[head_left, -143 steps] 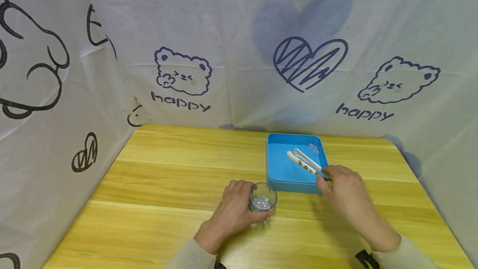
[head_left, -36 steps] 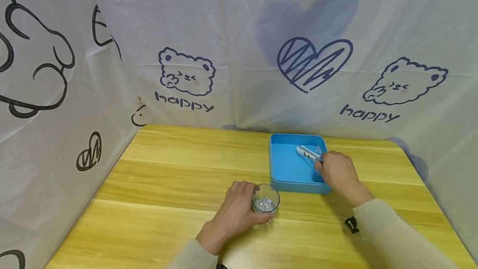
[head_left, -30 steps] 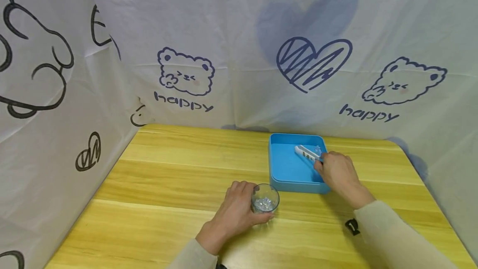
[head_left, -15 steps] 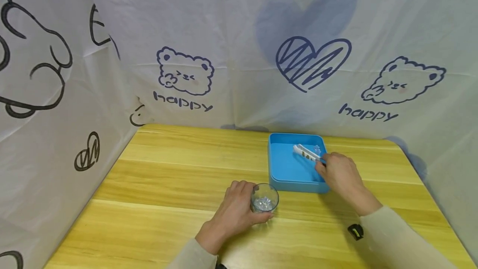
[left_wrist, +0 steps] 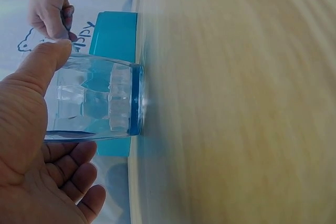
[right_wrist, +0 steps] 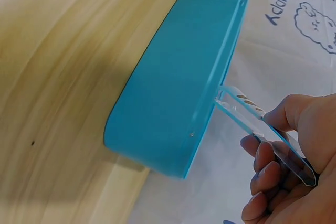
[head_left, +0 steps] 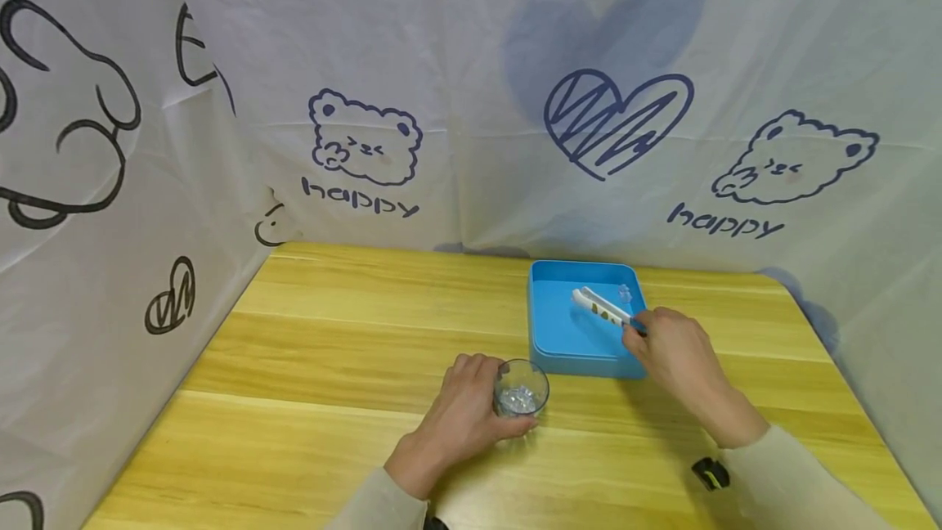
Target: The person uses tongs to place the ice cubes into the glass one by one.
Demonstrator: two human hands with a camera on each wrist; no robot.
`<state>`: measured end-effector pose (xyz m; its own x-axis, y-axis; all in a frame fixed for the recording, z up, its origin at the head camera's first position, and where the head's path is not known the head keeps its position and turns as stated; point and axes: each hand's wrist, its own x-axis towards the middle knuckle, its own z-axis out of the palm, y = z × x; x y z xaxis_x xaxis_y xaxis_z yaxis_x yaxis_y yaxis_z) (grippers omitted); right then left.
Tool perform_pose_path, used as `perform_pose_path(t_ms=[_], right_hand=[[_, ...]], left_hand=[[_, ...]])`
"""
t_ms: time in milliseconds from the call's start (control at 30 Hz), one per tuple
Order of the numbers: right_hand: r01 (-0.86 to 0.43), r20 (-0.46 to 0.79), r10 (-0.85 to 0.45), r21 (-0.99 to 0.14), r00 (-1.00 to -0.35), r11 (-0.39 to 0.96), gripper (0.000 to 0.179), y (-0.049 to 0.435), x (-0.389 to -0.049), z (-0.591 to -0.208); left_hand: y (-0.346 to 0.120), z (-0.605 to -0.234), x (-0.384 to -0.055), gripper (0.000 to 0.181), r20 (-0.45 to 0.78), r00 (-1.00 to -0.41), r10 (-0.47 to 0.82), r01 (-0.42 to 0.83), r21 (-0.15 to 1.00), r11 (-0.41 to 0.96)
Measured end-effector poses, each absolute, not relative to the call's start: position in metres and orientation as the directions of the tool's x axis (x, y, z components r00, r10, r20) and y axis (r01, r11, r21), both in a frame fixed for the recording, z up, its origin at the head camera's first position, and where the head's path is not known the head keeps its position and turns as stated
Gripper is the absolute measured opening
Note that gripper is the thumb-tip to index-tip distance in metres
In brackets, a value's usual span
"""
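My left hand (head_left: 465, 411) grips a clear drinking glass (head_left: 535, 389) standing on the table, thumb on the near side. Several clear, ice-like pieces (head_left: 518, 401) lie at its bottom. In the right wrist view, my right hand (right_wrist: 310, 145) pinches white tongs (right_wrist: 245, 100) with brown marks, thumb on one arm and fingers on the other. The tongs' tips hang above the blue box (head_left: 585, 366), nearly together; whether they hold a piece I cannot tell. A few clear pieces (head_left: 625, 293) lie in the box's far right corner.
The wooden table (head_left: 331, 334) meets a white cloth (head_left: 471, 64) with bear and heart drawings at the back and sides. The box's near wall stands just beyond the glass, slightly to the right. A black strap (head_left: 710, 473) shows by the right sleeve.
Over the last second my right hand has drawn the tongs away from the box's far right corner, nearer and slightly left. The tongs' tips are closer together than earliest. My left hand keeps its hold.
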<state>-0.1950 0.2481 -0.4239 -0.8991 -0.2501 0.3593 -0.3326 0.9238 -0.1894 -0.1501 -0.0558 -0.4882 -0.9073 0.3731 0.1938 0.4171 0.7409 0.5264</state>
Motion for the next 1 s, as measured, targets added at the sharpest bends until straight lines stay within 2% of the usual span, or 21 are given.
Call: perform_pose_path(t_ms=[200, 433, 600, 733, 1000], right_hand=[[-0.369, 0.397, -0.271, -0.193, -0.877, 0.909, 0.04, 0.245, -0.185, -0.42], [-0.384, 0.384, -0.28, -0.229, -0.88, 0.894, 0.018, 0.24, -0.168, -0.408], [-0.404, 0.394, -0.293, -0.236, -0.871, 0.884, 0.01, 0.231, -0.152, -0.397], [-0.436, 0.411, -0.316, -0.24, -0.855, 0.867, 0.007, 0.223, -0.138, -0.39], [-0.439, 0.374, -0.323, -0.285, -0.869, 0.852, 0.005, 0.212, -0.116, -0.383]], left_hand=[[-0.056, -0.488, -0.15, 0.078, 0.192, -0.908, 0.373, 0.417, 0.523, 0.743], [-0.056, -0.486, -0.15, 0.077, 0.189, -0.907, 0.377, 0.418, 0.524, 0.742], [-0.056, -0.487, -0.15, 0.078, 0.188, -0.907, 0.378, 0.418, 0.52, 0.745], [-0.056, -0.487, -0.15, 0.079, 0.19, -0.907, 0.377, 0.418, 0.518, 0.746], [-0.056, -0.487, -0.15, 0.079, 0.196, -0.906, 0.376, 0.422, 0.506, 0.752]])
